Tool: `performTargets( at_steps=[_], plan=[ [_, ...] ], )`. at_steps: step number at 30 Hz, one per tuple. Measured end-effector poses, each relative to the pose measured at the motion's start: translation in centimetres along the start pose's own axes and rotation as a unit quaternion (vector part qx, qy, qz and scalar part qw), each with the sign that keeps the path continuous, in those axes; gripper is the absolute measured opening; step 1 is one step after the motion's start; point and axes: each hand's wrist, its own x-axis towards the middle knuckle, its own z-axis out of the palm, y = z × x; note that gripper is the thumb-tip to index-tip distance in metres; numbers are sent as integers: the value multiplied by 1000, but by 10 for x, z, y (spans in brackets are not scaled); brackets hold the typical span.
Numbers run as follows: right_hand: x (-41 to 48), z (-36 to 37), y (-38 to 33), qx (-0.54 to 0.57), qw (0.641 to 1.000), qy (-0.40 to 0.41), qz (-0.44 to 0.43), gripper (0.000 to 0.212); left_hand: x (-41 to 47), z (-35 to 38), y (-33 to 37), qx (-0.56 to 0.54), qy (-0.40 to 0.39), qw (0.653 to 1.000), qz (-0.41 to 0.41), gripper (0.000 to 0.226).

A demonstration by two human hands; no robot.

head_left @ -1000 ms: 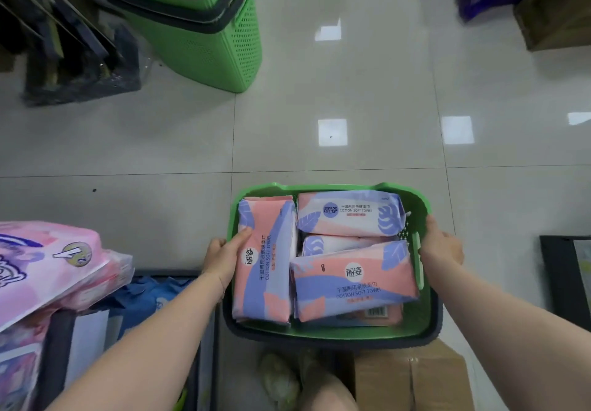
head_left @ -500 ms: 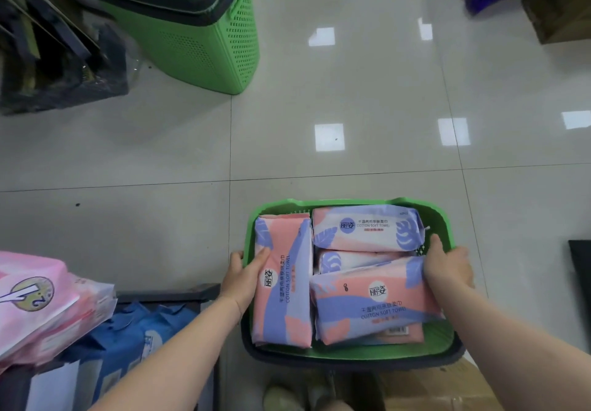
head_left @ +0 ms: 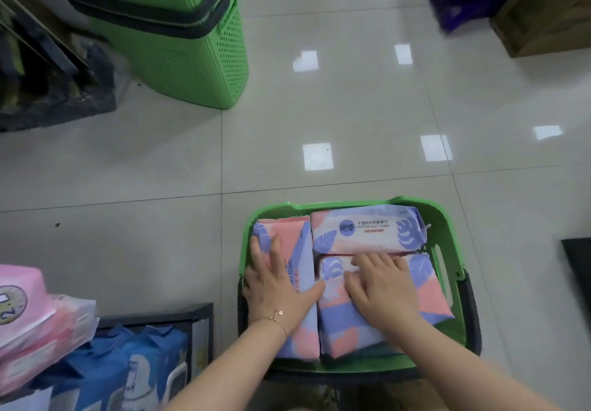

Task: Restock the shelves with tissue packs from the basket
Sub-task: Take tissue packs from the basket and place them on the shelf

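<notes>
Floor (head_left: 351, 107): pale glossy tile with ceiling-light reflections; takes up most of the view.
Stacked baskets (head_left: 179, 36): green, nested, standing on the floor far left, well apart from the work.
Basket (head_left: 444, 219): green with a dark outer rim, low centre, raised above the floor on something hidden beneath it.
Blue packs (head_left: 128, 362): in a dark-framed bin just left of the basket.
Pink packs (head_left: 38, 324): piled at the left edge, above the blue ones.
Tissue packs: all inside the basket. Left pack (head_left: 297, 250) lies lengthwise; far pack (head_left: 367, 230) lies crosswise along the far wall; near pack (head_left: 351, 324) sits under the right hand.
Left hand (head_left: 275, 292): fingers spread, palm flat on the left pack; pressing, not closed round it.
Right hand (head_left: 383, 286): fingers laid over the far edge of the near pack; probably starting to curl under it, but motion blur leaves that unclear.
Step in hand: choosing and taking hold of packs; nothing lifted, no shelf in view.
Next move needs: fingers under a pack's edge, a firm close on the soft wrapper, lift clear of the wall, then a turn toward the shelf.
Change from half a second ago: both hands were on the basket's side rims; they have moved inward onto the packs.
</notes>
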Motion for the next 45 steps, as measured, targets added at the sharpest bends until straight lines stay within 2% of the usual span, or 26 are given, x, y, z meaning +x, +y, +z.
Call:
performTargets(
  at_steps=[5, 10, 18, 20, 25, 27, 29, 33, 35, 38, 41, 43, 45],
  plan=[
    [-2, 14, 3, -32, 999, 34, -16, 27, 0, 26, -10, 14, 91, 995, 40, 101],
    [8, 22, 7, -50, 998, 32, -25, 27, 9, 31, -8, 32, 138, 989, 49, 96],
    [20, 30, 12, -72, 997, -13, -34, 33, 4, 26, -5, 19, 124, 991, 38, 100],
    [26, 28, 12, -74, 996, -37, -31, 35, -4, 24, -3, 16, 95, 995, 1, 107],
    [30, 30, 14, -61, 996, -43, -49, 42, -30, 17, 8, -92, 109, 977, -162, 135],
    [27, 28, 15, -42, 997, -20, -59, 37, -41, 11, 15, -101, 126, 972, -172, 129],
    [23, 24, 15, -25, 997, 5, -67, 27, -54, 1, 24, -86, 155, 969, -170, 113],
    [15, 11, 16, 36, 992, 28, -117, 15, -87, -27, 31, -61, 221, 965, -129, 93],
    [16, 4, 16, 37, 988, 21, -150, 18, -105, -44, 30, -22, 258, 960, -110, 90],
    [19, -20, 9, 57, 970, 36, -232, 37, -134, -70, 24, 20, 310, 947, -87, 95],
    [17, -60, -13, 136, 942, 98, -290, 62, -169, -95, 14, 74, 347, 932, -80, 97],
    [9, -91, -40, 201, 908, 131, -343, 75, -195, -112, 6, 114, 357, 924, -81, 100],
    [-3, -120, -71, 218, 857, 161, -439, 84, -223, -127, 0, 136, 361, 918, -87, 102]
  ],
)
